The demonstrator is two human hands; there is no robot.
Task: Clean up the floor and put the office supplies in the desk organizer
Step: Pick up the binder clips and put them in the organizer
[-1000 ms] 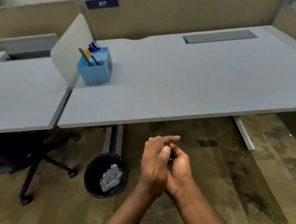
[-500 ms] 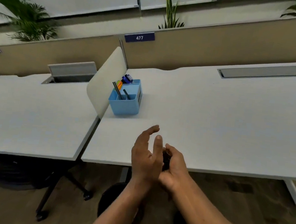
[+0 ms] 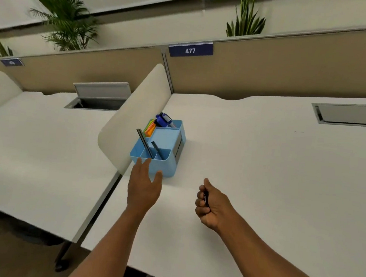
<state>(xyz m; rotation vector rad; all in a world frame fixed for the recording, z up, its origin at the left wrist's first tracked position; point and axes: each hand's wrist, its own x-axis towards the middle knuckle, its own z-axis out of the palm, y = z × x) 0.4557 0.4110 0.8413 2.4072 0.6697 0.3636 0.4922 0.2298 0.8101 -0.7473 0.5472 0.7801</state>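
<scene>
The white tabletop (image 3: pixel 264 168) stretches under and ahead of both hands, with a second one off to the left of the left hand, the two parted by a rounded cream divider panel (image 3: pixel 132 120) that stands just ahead and left of the left hand. Along the far side runs a tan partition wall (image 3: pixel 273 73) bearing a blue number plate (image 3: pixel 190 50) reading 477, with potted plants (image 3: pixel 64 19) behind it. The blue desk organizer (image 3: pixel 165 145) sits directly ahead of the left hand, against the panel; it holds dark pens, bright sticky notes and a blue item at its far end. The left hand (image 3: pixel 144 187) is spread, fingers straight, its fingertips at the organizer's near wall; actual contact cannot be told. The right hand (image 3: pixel 212 205), well apart to the right, is curled tight round a small dark object (image 3: pixel 205 199), too hidden to identify.
</scene>
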